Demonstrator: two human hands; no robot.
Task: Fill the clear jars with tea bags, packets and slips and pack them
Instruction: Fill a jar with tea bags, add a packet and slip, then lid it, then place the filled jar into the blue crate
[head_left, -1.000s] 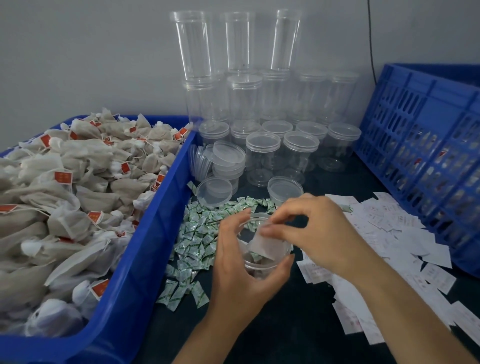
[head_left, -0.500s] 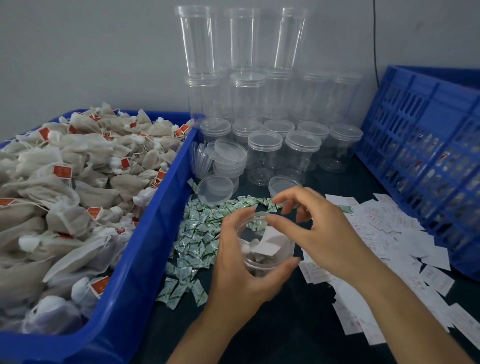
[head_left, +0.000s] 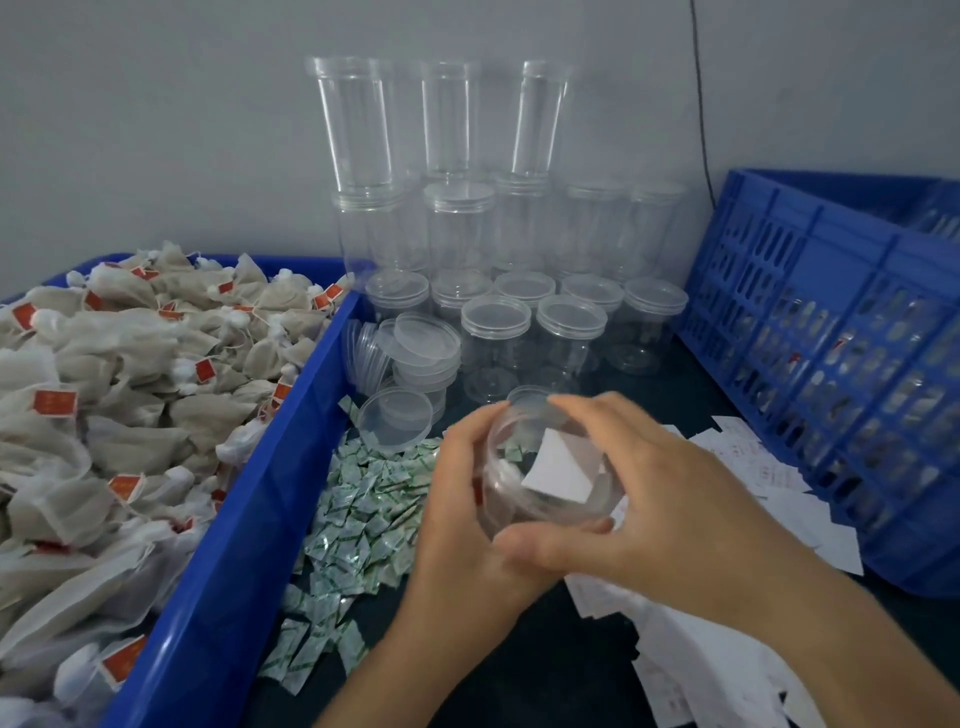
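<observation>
My left hand (head_left: 462, 519) grips a clear jar (head_left: 514, 441) from its left side, just above the dark table. A white slip (head_left: 558, 467) and a green packet show inside it. My right hand (head_left: 675, 509) arches over the jar's mouth, with the thumb at the near rim and the fingers at the far rim. A loose clear lid (head_left: 527, 395) lies just behind those fingertips. Tea bags (head_left: 156, 415) with red tags fill the blue bin (head_left: 260, 519) on the left. Green packets (head_left: 358, 519) lie beside the bin, and paper slips (head_left: 753, 457) lie on the right.
Empty lidded jars (head_left: 496, 338) stand in rows and stacks against the back wall. Loose lids (head_left: 421, 353) are piled beside them, with one lid (head_left: 397, 415) lying nearer. A blue slotted crate (head_left: 831, 364) holding filled jars closes off the right side.
My right hand has let go of the white slip, which now lies inside the jar. That hand has moved over the jar's mouth. The jar has tilted and come nearer.
</observation>
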